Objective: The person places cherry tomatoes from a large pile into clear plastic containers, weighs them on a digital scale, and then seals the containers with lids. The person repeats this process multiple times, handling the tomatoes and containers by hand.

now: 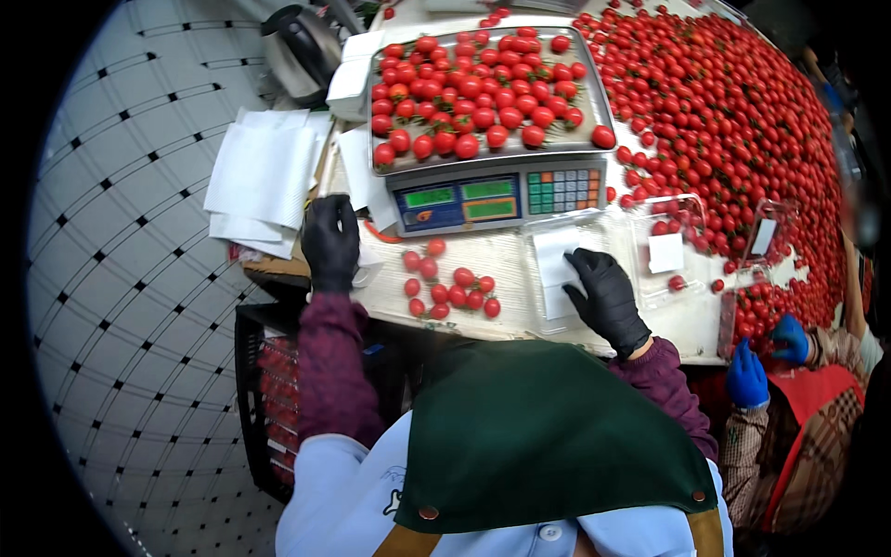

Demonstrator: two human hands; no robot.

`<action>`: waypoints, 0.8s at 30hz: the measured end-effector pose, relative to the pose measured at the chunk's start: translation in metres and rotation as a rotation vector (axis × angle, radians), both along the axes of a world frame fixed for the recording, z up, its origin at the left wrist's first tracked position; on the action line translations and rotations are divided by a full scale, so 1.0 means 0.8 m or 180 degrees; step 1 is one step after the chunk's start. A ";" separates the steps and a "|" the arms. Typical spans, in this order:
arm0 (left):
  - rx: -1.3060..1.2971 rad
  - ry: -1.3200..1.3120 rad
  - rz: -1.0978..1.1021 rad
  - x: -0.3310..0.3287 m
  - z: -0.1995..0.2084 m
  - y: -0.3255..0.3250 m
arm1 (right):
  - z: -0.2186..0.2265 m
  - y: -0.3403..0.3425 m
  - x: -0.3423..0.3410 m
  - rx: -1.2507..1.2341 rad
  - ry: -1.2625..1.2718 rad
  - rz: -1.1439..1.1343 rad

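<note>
Right hand [605, 295], black-gloved, is reaching over a clear plastic tray [554, 327] at the near edge of the white tabletop [385, 295]. Its thumb and forefinger are standing apart, tips lying over the white pad [553, 267] inside the tray; the remaining fingers are partly hidden, and whether any are pressing cannot be told. The tray is sitting just in front of the digital scale [459, 206], toward its right end.

Left hand [331, 246], also black-gloved, is hovering or resting at the table's left end, back of the hand showing. Its fingers are bending out of sight; cannot tell whether they are gripping anything. A small white object [368, 267] is showing just beside it.

Between the hands, loose cherry tomatoes [457, 295] are lying in a cluster. More tomatoes [483, 102] are filling much of the scale's pan. A second clear tray [650, 290] is standing to the right, near a large tomato heap [710, 116]. Farther right, a co-worker's blue-gloved hands [745, 376] are working beside the heap.
</note>
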State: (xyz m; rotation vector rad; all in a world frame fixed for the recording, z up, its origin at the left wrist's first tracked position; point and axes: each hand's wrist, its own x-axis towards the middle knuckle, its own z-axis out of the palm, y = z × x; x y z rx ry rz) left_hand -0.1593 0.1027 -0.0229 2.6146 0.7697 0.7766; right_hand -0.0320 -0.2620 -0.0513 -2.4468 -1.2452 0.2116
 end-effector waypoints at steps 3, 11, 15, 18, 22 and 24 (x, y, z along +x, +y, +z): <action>-0.0052 0.0636 -0.0156 0.013 -0.033 0.067 | -0.023 0.013 -0.010 -0.0670 -0.0070 0.0835; 0.0199 0.2345 -0.0448 0.011 -0.008 -0.005 | 0.009 0.006 -0.015 0.0134 0.0434 -0.0003; 0.0120 0.1845 -0.0796 -0.001 -0.074 0.000 | 0.013 -0.008 -0.014 0.0550 0.0691 -0.0261; -0.1509 0.0527 -0.0637 -0.018 -0.088 0.000 | 0.015 -0.031 -0.003 0.1047 0.0966 -0.0864; -0.1892 -0.0572 -0.0245 -0.013 -0.019 -0.073 | 0.020 -0.071 -0.002 0.1346 0.1263 -0.1698; -0.1458 -0.0768 -0.0665 0.006 0.007 -0.127 | 0.017 -0.088 -0.006 0.1553 0.1383 -0.1873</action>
